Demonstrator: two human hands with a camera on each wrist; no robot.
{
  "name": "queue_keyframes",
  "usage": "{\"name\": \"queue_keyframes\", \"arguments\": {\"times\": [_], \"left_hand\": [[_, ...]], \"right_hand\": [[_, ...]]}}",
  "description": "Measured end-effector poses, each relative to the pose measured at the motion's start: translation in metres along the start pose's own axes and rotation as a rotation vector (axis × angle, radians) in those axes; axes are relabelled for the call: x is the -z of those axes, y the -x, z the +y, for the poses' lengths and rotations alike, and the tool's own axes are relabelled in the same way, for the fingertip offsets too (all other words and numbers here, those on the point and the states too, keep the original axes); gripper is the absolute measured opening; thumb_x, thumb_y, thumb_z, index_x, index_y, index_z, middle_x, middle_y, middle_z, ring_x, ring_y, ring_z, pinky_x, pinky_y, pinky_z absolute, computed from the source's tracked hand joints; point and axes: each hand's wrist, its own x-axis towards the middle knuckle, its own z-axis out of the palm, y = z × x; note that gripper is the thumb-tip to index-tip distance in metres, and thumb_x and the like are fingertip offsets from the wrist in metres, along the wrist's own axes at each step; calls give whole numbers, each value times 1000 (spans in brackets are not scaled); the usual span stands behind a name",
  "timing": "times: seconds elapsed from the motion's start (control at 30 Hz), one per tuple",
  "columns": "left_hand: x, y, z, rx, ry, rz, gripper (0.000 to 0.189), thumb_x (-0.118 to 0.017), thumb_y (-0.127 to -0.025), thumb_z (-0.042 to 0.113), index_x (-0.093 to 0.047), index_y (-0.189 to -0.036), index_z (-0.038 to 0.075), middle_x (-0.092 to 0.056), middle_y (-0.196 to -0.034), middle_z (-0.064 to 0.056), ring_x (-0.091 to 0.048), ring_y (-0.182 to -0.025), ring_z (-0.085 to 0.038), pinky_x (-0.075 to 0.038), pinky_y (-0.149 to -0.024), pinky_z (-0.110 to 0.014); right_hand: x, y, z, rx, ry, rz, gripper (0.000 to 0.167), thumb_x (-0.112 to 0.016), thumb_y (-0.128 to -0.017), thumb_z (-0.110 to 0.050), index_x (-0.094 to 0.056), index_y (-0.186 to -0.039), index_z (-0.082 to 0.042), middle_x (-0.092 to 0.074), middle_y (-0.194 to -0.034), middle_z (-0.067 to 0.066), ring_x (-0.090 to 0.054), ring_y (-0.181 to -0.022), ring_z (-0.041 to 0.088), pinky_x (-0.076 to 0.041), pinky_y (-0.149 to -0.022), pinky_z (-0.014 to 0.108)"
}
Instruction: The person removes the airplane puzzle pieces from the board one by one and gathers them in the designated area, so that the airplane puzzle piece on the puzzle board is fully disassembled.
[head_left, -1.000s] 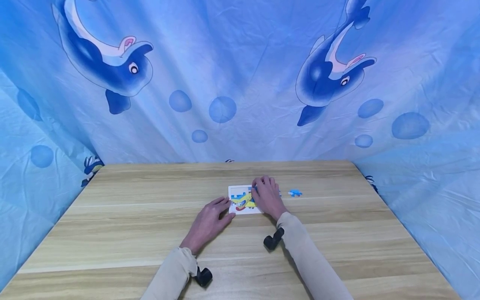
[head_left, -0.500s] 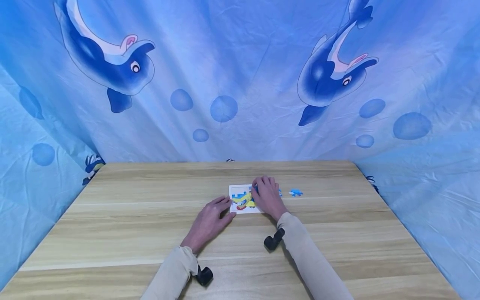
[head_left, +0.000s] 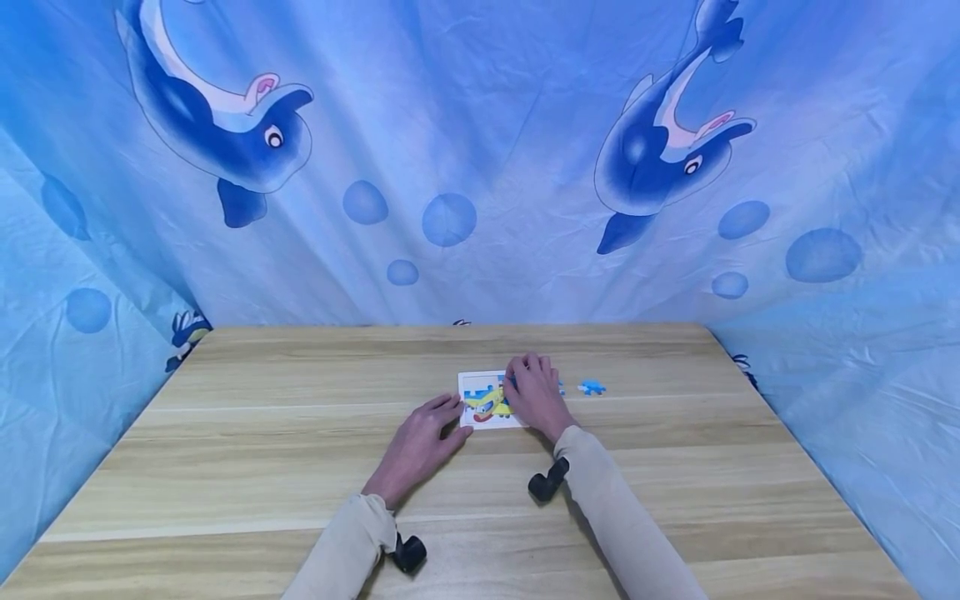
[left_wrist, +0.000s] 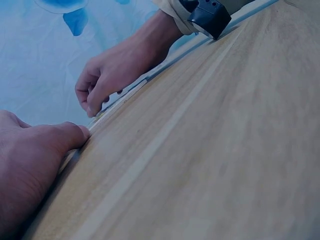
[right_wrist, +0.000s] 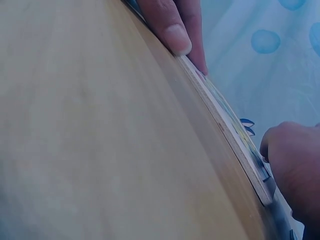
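A small jigsaw board [head_left: 495, 424] with a white border lies at mid-table, showing a yellow and blue picture. My left hand [head_left: 416, 446] rests at its left edge, thumb by the near corner and fingers farther up. In the right wrist view, that thumb [right_wrist: 175, 37] touches the board's edge. My right hand [head_left: 536, 396] is over the right part of the board, hiding much of it. Its thumb and index finger pinch a blue puzzle piece [head_left: 514, 378], mostly covered by the fingers. The left wrist view shows those fingertips close together at the board's surface.
A loose blue puzzle piece [head_left: 592, 387] lies on the wooden table [head_left: 300, 467] to the right of the board. Behind and beside the table hangs a blue curtain [head_left: 510, 275] with dolphins. Small black cameras [head_left: 409, 553] sit on both wrists.
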Motion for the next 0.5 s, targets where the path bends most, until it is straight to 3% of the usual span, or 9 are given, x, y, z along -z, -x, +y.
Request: {"name": "queue_keyframes", "arguments": {"times": [0.5], "left_hand": [[1,1,0,2,3,-5,48,-65,-91,38,-61,-128,8,-57,-135,-8,-50,-128,-27,-41,-106,-43]], "right_hand": [[1,0,1,1,25,-18,16,-53,-98,-28,-60,-106,-17,-49,-109,4,-37,-99,25,-33,-80,38]]}}
